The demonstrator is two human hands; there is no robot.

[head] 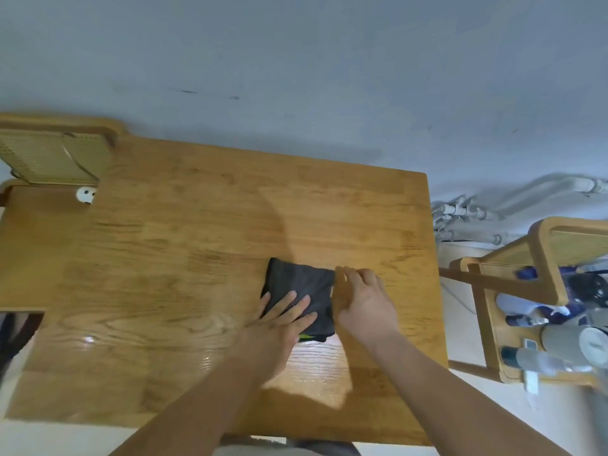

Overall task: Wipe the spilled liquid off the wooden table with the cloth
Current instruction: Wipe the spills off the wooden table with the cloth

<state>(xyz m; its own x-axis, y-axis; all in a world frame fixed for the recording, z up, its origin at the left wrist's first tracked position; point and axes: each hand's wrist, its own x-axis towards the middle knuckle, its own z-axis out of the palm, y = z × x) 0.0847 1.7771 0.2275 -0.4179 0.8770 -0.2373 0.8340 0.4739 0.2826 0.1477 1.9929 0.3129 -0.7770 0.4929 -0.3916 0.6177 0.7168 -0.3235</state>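
Note:
A folded dark grey cloth (302, 284) lies flat on the wooden table (197, 225), right of centre. My left hand (279, 320) presses down on the cloth's near left part with straight, spread fingers. My right hand (362, 297) sits at the cloth's right edge, its fingers bent at that edge; the blur hides whether they pinch it. A glossy wet-looking sheen (316, 366) shows on the wood just in front of the cloth, between my forearms. A smaller shiny patch (88, 340) glints near the table's left side.
A wooden chair with a woven cane back (52, 156) stands at the table's far left corner. To the right, a second chair (546, 291) carries bottles and other items. White pipes (467, 212) run along the wall beyond the table's right edge.

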